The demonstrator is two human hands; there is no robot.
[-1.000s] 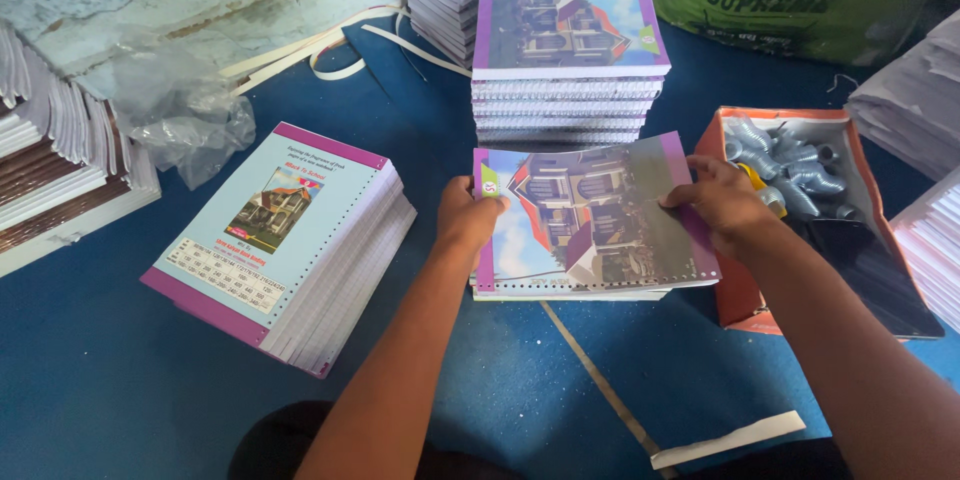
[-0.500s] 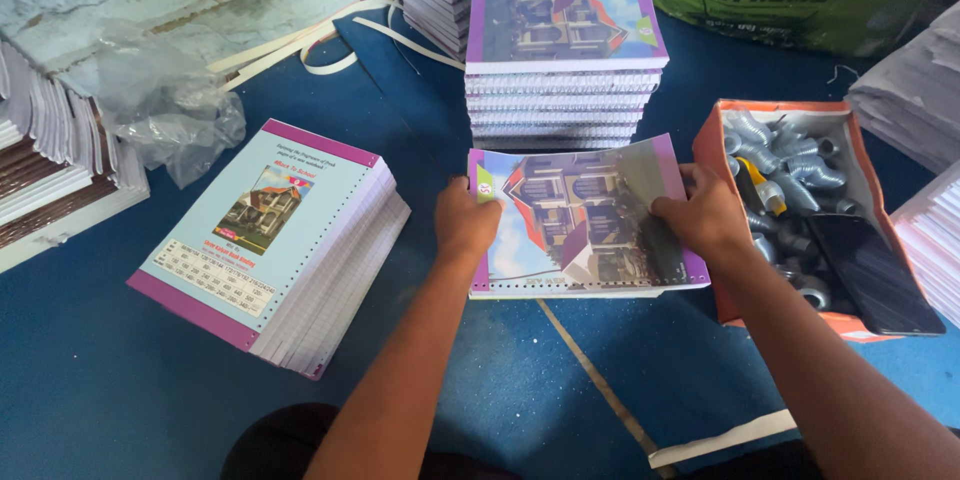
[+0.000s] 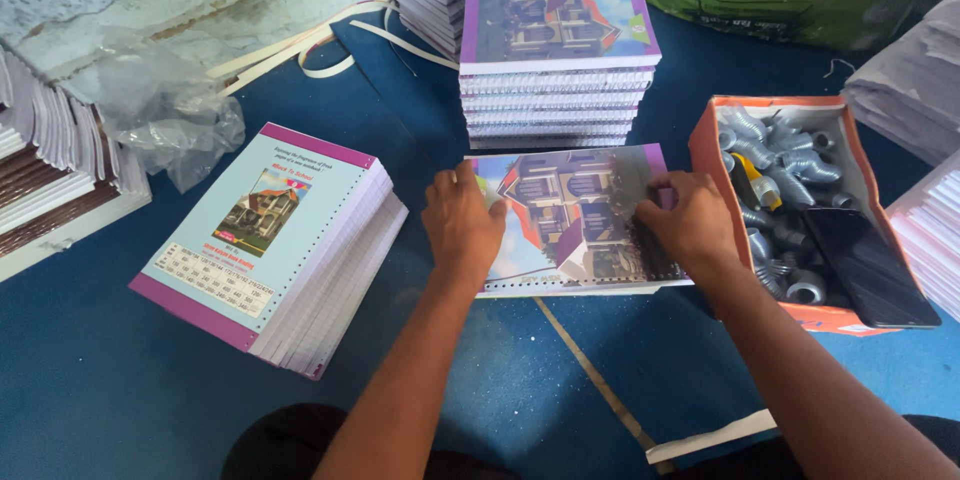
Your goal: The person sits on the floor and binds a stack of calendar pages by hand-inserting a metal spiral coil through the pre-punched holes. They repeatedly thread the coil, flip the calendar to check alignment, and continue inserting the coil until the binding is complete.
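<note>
While flat open fingers [image 3: 470, 202] press the notebook [image 3: 570, 225], bound stack [image 3: 556, 70] and orange box [image 3: 800, 205] flank it.

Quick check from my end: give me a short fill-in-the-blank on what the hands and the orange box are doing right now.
1. Both hands, left hand and right hand, rest on one ____ book.
2. The orange box holds metal coils and a dark ____.
3. The bound stack lies ____ the held book.

Missing: punched; phone; behind
</note>
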